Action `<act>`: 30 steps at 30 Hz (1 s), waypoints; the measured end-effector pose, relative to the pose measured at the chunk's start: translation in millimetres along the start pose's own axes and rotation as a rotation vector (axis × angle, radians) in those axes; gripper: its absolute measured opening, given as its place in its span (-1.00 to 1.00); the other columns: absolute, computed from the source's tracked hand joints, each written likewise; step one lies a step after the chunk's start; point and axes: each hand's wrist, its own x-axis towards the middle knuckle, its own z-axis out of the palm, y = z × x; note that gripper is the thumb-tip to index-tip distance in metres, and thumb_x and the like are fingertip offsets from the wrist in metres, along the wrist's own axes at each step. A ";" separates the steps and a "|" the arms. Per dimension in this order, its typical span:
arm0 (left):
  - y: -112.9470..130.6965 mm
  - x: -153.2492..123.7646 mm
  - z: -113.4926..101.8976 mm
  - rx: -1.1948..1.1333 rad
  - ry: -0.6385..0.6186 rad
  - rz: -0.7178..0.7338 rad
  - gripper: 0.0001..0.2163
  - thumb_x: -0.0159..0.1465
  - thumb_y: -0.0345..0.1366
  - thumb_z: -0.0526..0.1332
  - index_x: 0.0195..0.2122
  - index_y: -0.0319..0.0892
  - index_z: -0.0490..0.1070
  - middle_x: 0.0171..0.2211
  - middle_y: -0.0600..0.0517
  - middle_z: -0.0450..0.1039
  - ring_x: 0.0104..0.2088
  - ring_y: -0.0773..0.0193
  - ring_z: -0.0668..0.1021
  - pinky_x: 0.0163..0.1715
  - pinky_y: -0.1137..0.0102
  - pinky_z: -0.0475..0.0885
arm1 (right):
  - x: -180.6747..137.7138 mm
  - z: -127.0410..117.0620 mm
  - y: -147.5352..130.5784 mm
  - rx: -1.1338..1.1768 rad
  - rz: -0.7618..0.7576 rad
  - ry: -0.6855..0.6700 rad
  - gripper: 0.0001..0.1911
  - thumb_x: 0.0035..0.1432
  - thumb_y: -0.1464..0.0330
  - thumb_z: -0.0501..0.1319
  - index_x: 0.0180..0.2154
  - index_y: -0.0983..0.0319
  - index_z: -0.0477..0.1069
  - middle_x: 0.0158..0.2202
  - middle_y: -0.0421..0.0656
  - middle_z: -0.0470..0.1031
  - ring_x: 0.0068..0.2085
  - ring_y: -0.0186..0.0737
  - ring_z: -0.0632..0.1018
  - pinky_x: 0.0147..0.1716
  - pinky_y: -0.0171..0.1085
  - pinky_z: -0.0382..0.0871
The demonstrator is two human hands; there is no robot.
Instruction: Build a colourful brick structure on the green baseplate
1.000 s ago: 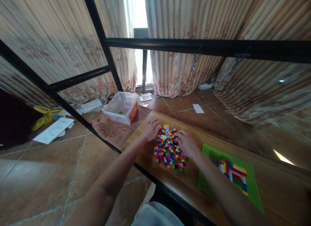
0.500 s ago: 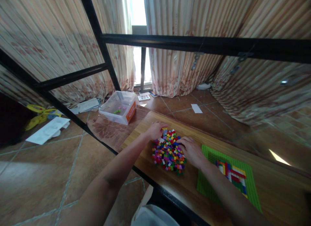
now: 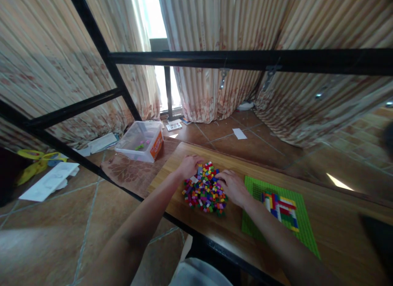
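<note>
A heap of small coloured toy bricks (image 3: pixel 205 192) lies on the wooden table between my hands. My left hand (image 3: pixel 189 166) rests at the heap's far left edge, its fingers stretched out over the border of the pile. From the right, my right hand (image 3: pixel 231 185) reaches in with bent fingers drawn together at the bricks; whatever is between the fingertips is too small to name. Beneath and beyond my right forearm lies a green baseplate (image 3: pixel 308 234). A block of red, white, blue, yellow and green bricks (image 3: pixel 284 210) is built on it.
The wooden table (image 3: pixel 330 224) has a dark object (image 3: pixel 377 237) at its right end. A clear plastic box (image 3: pixel 135 150) with a few pieces inside stands on the floor mat. Black metal bars (image 3: pixel 190 58) cross ahead of the curtains. White packaging (image 3: pixel 49 181) lies on the left floor.
The view has swung a little to the right, so everything appears shifted left. Both hands remain at the brick heap, with the right fingers slightly repositioned.
</note>
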 end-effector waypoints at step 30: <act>198.2 -71.7 64.7 -0.416 0.037 0.151 -0.58 0.26 -0.43 0.16 0.15 -0.08 0.26 0.12 -0.09 0.35 0.16 0.11 0.39 0.19 0.10 0.34 | -190.2 -47.9 42.7 0.449 0.547 0.699 -0.69 0.16 0.13 0.18 -0.18 0.16 0.54 -0.21 -0.11 0.60 -0.22 -0.15 0.58 -0.20 -0.18 0.46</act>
